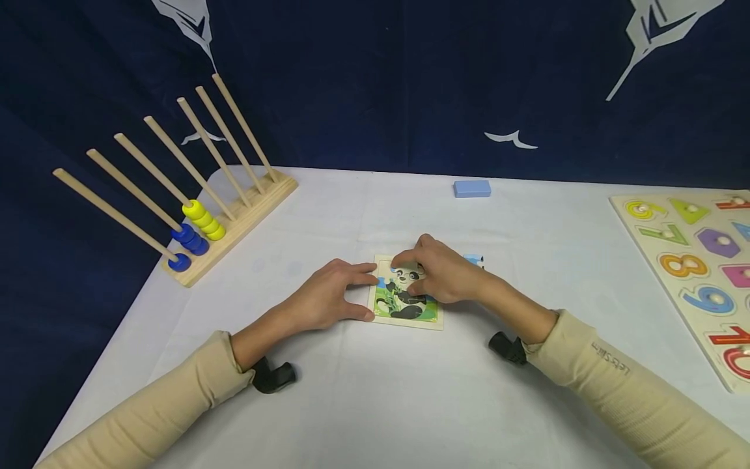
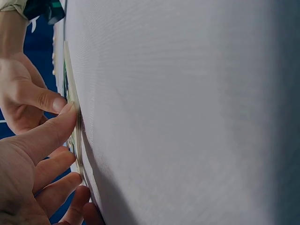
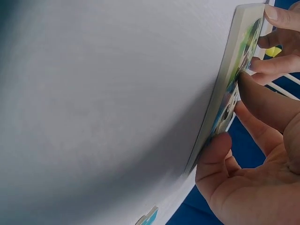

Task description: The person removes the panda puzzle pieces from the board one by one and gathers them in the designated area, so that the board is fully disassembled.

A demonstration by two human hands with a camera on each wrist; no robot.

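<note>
A square panda jigsaw puzzle (image 1: 404, 312) in a pale wooden frame lies flat on the table. My left hand (image 1: 334, 296) rests at its left side, thumb and forefinger spread along the frame's edge; the left wrist view shows this thumb (image 2: 51, 129) touching the rim. From the right, my right hand (image 1: 448, 270) reaches over the picture. Its thumb (image 3: 262, 101) and bent forefinger touch the picture on either side of the panda's head. Whether they pinch a piece is hidden. Just beyond that hand lies a loose blue-and-white puzzle piece (image 1: 473, 260), partly covered.
To the left stands a wooden peg rack (image 1: 234, 228) with upright rods and blue and yellow beads. A light blue block (image 1: 472, 189) sits near the back edge. At the right is a board of knobbed shapes and numbers (image 1: 674, 273). A dark curtain (image 1: 375, 85) hangs behind.
</note>
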